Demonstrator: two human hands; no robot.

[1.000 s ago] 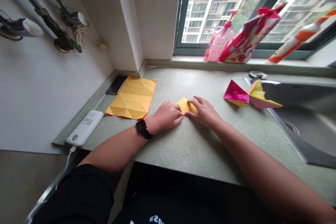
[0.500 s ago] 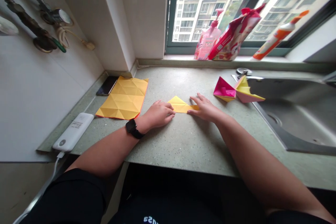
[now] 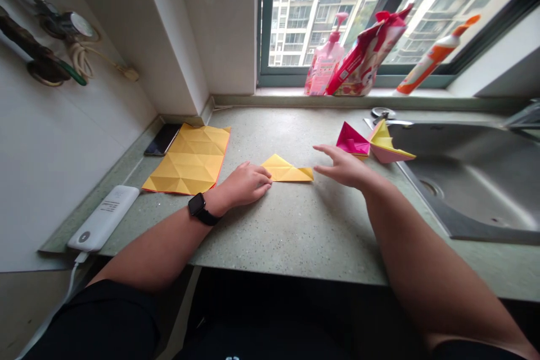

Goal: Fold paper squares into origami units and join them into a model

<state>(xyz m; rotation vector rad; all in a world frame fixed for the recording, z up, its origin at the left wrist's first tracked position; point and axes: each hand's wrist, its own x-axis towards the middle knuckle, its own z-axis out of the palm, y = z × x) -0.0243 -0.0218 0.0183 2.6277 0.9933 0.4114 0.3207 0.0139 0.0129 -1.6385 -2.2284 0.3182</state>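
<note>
A small folded yellow paper point(image 3: 280, 170) lies flat on the counter, with a peak in its middle and a narrow strip to the right. Bent fingers of my left hand point(image 3: 247, 184) hold its left end, covering that corner. My right hand point(image 3: 343, 167) hovers just off the paper's right tip, thumb and fingers apart, holding nothing. Behind my left wrist spreads a creased yellow-orange sheet point(image 3: 192, 158) with red showing at its edge. Beyond my right hand stand a magenta folded paper piece point(image 3: 351, 139) and a yellow and pink one point(image 3: 387, 145).
A phone point(image 3: 162, 139) touches the creased sheet, and a white power bank point(image 3: 105, 216) with a cable lies at the left. The steel sink point(image 3: 481, 180) is at right. A pink pump bottle point(image 3: 324, 64), a red bag point(image 3: 363, 59) and an orange-white bottle point(image 3: 430, 62) line the windowsill.
My right hand has let go of the paper's right end and moved right, uncovering the strip. My left hand stays on the left end. The whole view has shifted slightly.
</note>
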